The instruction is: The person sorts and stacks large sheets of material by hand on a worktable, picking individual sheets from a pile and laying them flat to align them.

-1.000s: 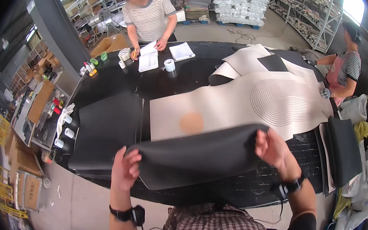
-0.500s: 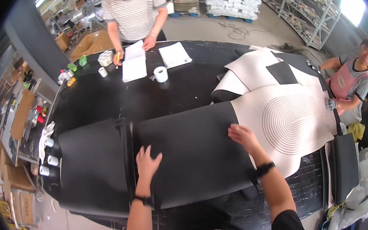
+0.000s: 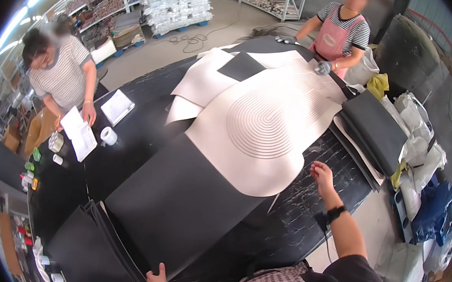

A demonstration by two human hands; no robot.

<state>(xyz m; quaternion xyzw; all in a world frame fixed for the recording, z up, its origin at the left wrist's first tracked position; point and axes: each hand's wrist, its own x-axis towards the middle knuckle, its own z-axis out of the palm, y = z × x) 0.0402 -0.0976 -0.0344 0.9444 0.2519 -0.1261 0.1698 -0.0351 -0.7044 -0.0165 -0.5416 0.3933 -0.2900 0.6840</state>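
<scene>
A large smooth black sheet (image 3: 180, 208) lies across the table, its far end meeting a pale sheet (image 3: 315, 134) marked with concentric curved lines. My left hand (image 3: 158, 281) is at the near edge of the black sheet, beside the bent-up edges of a folded black stack (image 3: 111, 239). Its thumb stands apart from the fingers, and I see nothing gripped. Past the pale sheet's right edge, my right hand (image 3: 322, 178) hovers over the dark table (image 3: 307, 204), fingers loosely bent and apart, holding nothing.
Across the table a person in a pink apron (image 3: 336, 34) rests gloved hands by the pale sheets. At left another person (image 3: 65, 74) handles an open notebook (image 3: 80, 139). A white roll (image 3: 108, 136) stands nearby. Folded dark sheets (image 3: 373, 129) lie on the right edge, beside white sacks (image 3: 418, 144).
The view has turned toward the right. My right hand has left the black sheet and moved right, beyond the pale sheet's edge. My left hand has come nearer to the black sheet's near edge.
</scene>
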